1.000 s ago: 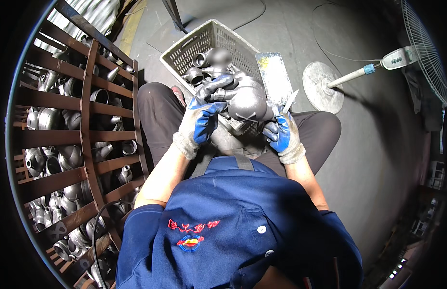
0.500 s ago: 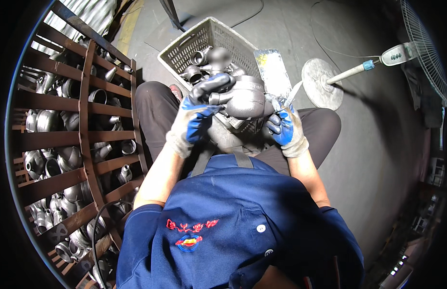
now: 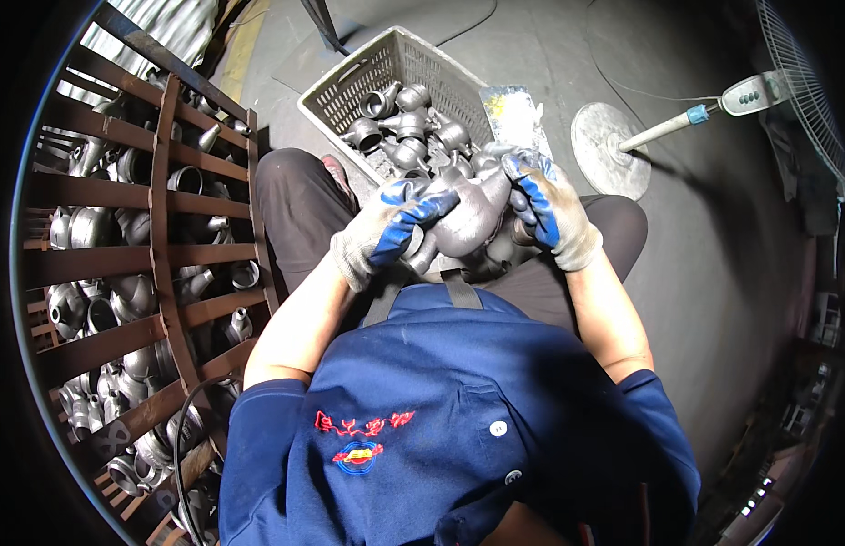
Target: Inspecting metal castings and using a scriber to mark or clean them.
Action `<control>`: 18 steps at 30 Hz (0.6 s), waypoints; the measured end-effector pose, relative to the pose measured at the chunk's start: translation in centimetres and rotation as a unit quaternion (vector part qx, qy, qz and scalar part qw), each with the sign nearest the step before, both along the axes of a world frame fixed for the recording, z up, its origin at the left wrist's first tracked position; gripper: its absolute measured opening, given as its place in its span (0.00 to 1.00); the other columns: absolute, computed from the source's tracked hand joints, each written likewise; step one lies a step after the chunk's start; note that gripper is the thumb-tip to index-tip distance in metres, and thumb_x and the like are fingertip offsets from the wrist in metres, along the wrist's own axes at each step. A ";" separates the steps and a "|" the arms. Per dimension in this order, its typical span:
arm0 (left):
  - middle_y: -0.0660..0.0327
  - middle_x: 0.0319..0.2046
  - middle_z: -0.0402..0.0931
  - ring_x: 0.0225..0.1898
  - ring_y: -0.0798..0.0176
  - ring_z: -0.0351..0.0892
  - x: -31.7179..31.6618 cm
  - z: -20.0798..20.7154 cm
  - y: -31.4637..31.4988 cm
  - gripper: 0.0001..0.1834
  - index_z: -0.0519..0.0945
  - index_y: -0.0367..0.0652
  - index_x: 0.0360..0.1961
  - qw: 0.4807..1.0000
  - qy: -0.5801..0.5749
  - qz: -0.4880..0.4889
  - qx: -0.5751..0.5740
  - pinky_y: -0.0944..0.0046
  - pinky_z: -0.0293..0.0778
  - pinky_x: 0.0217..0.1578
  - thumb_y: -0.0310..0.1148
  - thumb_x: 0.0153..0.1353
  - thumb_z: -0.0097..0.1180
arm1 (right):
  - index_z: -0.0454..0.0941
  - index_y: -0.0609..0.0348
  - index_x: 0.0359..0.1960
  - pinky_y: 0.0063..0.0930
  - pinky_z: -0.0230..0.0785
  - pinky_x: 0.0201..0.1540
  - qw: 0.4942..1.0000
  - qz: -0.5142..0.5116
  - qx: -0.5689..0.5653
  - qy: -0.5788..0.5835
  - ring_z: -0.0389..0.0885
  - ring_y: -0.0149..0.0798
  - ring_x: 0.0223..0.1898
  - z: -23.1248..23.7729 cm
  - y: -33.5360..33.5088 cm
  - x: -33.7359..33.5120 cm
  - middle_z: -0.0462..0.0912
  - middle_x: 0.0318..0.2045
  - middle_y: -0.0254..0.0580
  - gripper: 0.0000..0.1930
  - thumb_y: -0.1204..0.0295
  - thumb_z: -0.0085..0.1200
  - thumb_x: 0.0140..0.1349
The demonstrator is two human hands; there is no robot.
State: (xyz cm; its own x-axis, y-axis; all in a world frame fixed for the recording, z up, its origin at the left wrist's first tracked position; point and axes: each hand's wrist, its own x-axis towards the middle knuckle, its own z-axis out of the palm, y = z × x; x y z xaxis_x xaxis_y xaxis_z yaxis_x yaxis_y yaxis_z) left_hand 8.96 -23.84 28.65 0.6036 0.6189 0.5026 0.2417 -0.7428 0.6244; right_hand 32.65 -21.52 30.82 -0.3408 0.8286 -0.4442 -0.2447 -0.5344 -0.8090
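I sit with a large grey metal pipe fitting [image 3: 468,218] held over my lap. My left hand [image 3: 386,232], in a grey and blue glove, grips its near left side. My right hand [image 3: 545,205], gloved the same way, wraps over its right end. Just beyond my hands stands a pale plastic crate [image 3: 350,91] holding several smaller dark metal fittings [image 3: 404,127].
A tall rusty metal cage [image 3: 159,246] full of several shiny pipe fittings stands at my left. A standing fan with a round base [image 3: 609,150] is at the right on the concrete floor. A clear plastic bag [image 3: 513,114] lies beside the crate.
Both hands have turned the big fitting and shifted their grip. My right hand has moved up over its right end; the crate's contents show more.
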 end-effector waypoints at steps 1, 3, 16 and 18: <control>0.49 0.32 0.78 0.34 0.51 0.78 0.0 -0.2 -0.3 0.19 0.77 0.33 0.38 0.998 -0.006 0.057 0.009 0.60 0.73 0.35 0.25 0.40 0.61 | 0.71 0.61 0.52 0.11 0.54 0.18 0.996 -0.015 0.061 -0.067 0.62 0.16 0.19 0.1 -0.2 -0.1 0.73 0.26 0.26 0.18 0.68 0.51 0.63; 0.46 0.36 0.77 0.41 0.46 0.78 -0.1 -0.4 -0.7 0.23 0.76 0.31 0.41 0.991 -0.048 0.120 -0.021 0.59 0.73 0.42 0.23 0.37 0.58 | 0.63 0.57 0.62 0.13 0.61 0.26 0.981 -0.017 0.121 -0.151 0.66 0.19 0.26 0.6 -0.7 -0.1 0.74 0.32 0.29 0.24 0.70 0.48 0.64; 0.44 0.43 0.76 0.47 0.44 0.74 -1.1 0.7 -0.9 0.26 0.74 0.33 0.47 0.969 0.005 0.245 -0.019 0.54 0.69 0.49 0.26 0.43 0.60 | 0.79 0.62 0.40 0.33 0.72 0.43 0.734 0.093 0.551 -0.388 0.80 0.48 0.39 3.9 -4.0 -0.3 0.82 0.37 0.47 0.13 0.77 0.56 0.51; 0.44 0.44 0.76 0.47 0.43 0.74 -1.1 0.8 -0.9 0.26 0.74 0.33 0.48 0.969 0.000 0.247 -0.023 0.54 0.69 0.49 0.26 0.43 0.60 | 0.80 0.60 0.39 0.35 0.72 0.42 0.672 0.089 0.605 -0.418 0.80 0.48 0.39 4.1 -4.1 -0.5 0.82 0.37 0.46 0.12 0.77 0.57 0.50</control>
